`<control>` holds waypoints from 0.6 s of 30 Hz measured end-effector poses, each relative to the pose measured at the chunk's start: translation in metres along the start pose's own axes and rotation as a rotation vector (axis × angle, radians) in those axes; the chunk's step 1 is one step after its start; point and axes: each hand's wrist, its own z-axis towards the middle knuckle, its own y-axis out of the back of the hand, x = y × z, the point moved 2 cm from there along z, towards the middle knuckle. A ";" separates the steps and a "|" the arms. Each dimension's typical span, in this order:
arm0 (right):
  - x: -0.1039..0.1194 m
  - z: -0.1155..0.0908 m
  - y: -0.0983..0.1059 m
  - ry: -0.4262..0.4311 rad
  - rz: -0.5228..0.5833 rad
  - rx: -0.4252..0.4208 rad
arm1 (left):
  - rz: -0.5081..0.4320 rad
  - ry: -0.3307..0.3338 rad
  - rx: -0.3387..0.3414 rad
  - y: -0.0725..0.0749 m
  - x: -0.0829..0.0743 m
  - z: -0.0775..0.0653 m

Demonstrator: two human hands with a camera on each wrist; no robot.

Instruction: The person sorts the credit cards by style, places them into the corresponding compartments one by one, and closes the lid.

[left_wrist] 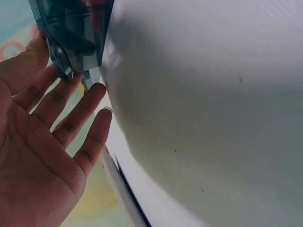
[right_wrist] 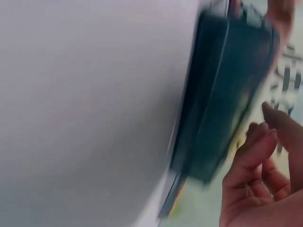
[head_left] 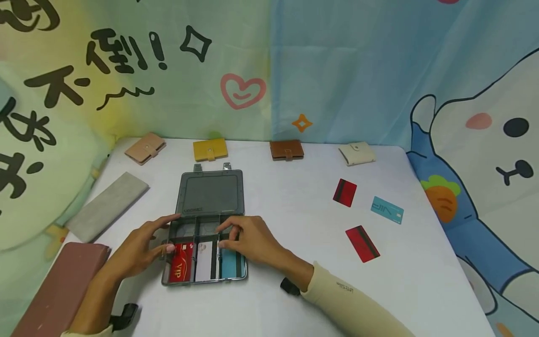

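A dark translucent divided case [head_left: 204,282] lies with its lid [head_left: 210,193] laid back. Its front compartments contain a red VIP card [head_left: 182,262], a white card [head_left: 204,260] with a dark stripe and a teal card [head_left: 229,265]. At the case's left side, my left hand [head_left: 141,248] touches the edge with its thumb [left_wrist: 26,66]; the other fingers stretch out fairly straight. Over the right compartments hovers my right hand [head_left: 252,238], thumb and forefinger apart with nothing visible between them. It partly covers the upper right compartment and teal card.
Right of the case lie a red card [head_left: 345,193], a teal card [head_left: 387,210] and another red card [head_left: 363,244]. Along the back sit pink [head_left: 145,148], yellow [head_left: 210,150], brown [head_left: 287,150] and cream [head_left: 357,153] wallets. Grey [head_left: 108,206] and reddish-brown [head_left: 63,285] flat items lie left.
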 end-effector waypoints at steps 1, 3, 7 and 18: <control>-0.005 0.000 0.007 -0.011 0.022 -0.005 | 0.003 -0.002 -0.002 0.000 0.000 0.000; -0.017 -0.001 0.027 -0.043 0.051 -0.040 | 0.008 -0.006 -0.007 0.000 0.000 0.000; -0.052 -0.005 0.078 -0.142 0.037 -0.135 | 0.004 -0.004 -0.004 -0.001 0.001 0.000; -0.155 -0.062 0.221 -0.571 -0.351 -0.240 | 0.011 -0.016 -0.009 0.000 0.000 0.000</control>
